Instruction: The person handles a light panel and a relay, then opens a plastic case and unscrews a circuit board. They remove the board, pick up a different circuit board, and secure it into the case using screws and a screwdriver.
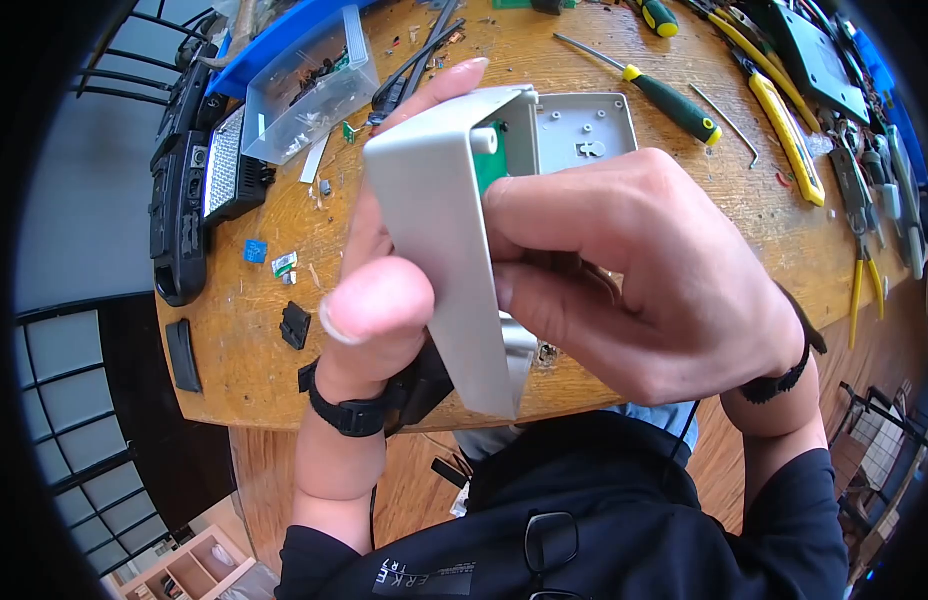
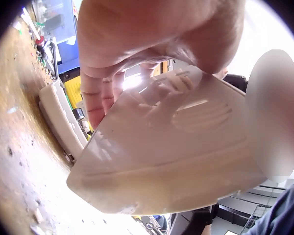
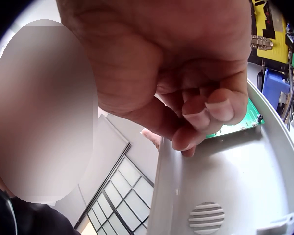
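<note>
My left hand [image 1: 384, 300] holds up a light grey plastic housing [image 1: 434, 230], thumb on the near side and fingers behind it. The housing is tilted on edge, its open side facing right. Inside is a green circuit board [image 1: 490, 158], also in the right wrist view, where the green board [image 3: 240, 122] lies by the far wall above a round slotted vent [image 3: 207, 218]. My right hand [image 1: 624, 270] reaches into the housing with fingers curled at the board's edge, hiding much of it. The left wrist view has the housing's smooth outer face [image 2: 166, 156].
A second grey plastic shell [image 1: 587, 130] lies behind the housing on the wooden table [image 1: 784, 250]. A green-handled screwdriver [image 1: 674, 105], a yellow cutter knife [image 1: 787, 135] and pliers [image 1: 861, 220] lie to the right. A clear bin [image 1: 309, 100] and a black radio [image 1: 179, 180] stand left.
</note>
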{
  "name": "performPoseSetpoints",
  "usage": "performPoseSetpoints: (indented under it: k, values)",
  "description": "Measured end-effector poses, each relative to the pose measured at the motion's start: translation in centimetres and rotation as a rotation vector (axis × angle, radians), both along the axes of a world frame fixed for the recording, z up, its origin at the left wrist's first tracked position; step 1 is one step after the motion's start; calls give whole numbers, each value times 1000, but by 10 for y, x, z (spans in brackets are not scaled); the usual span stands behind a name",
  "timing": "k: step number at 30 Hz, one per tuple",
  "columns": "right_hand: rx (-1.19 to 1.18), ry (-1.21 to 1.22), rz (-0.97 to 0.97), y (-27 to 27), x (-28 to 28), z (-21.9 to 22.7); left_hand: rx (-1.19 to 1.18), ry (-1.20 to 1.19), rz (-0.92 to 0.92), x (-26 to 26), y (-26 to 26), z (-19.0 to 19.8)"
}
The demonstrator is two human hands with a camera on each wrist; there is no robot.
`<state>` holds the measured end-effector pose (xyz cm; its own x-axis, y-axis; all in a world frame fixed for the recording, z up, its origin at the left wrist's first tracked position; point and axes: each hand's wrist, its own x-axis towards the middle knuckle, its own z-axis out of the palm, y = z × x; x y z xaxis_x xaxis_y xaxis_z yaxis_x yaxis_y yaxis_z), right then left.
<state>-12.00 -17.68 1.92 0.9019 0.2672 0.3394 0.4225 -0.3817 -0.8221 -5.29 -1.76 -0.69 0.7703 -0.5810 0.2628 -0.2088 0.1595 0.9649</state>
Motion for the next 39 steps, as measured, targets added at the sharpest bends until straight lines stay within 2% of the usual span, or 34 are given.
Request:
performPoseSetpoints:
  k: [2,6,9,18,21,22,25,26,28,29,31,32,34,35,39]
  values:
    - [-24,-50,-16,1,0,-1,21,124,-88,-1,3,-1]
    - [-21,-216,-73,5,1,-8,161,126,-103,4,4,3]
    - [11,-216,-44,5,1,-7,155,154,-85,2,3,4]
    - [28,-233,-8,3,7,-9,179,201,-187,-5,5,9]
    - [53,-308,-18,4,11,-10,244,331,-208,-2,16,8]
    - [50,-317,-49,3,11,-8,-67,519,-414,8,17,-3]
    - [56,-350,-220,1,13,-8,-444,696,-571,9,21,-8]
    - [60,-344,-268,0,13,-6,-365,692,-304,1,15,0]
    - [54,-323,-329,4,11,7,-301,622,-99,3,16,-5]
    - [13,-79,-431,12,9,31,-259,589,4,5,17,-7]
    - [-29,166,-527,15,9,31,-306,447,76,11,13,-8]
    - [17,-59,-499,11,11,5,-366,490,-6,9,15,-5]
    - [65,-283,-463,0,14,-10,-406,418,1,14,12,-7]
    - [-26,-300,-447,-4,15,-11,-443,349,5,16,10,-7]
    - [-246,-395,-443,-5,17,-11,-470,319,63,12,4,-3]
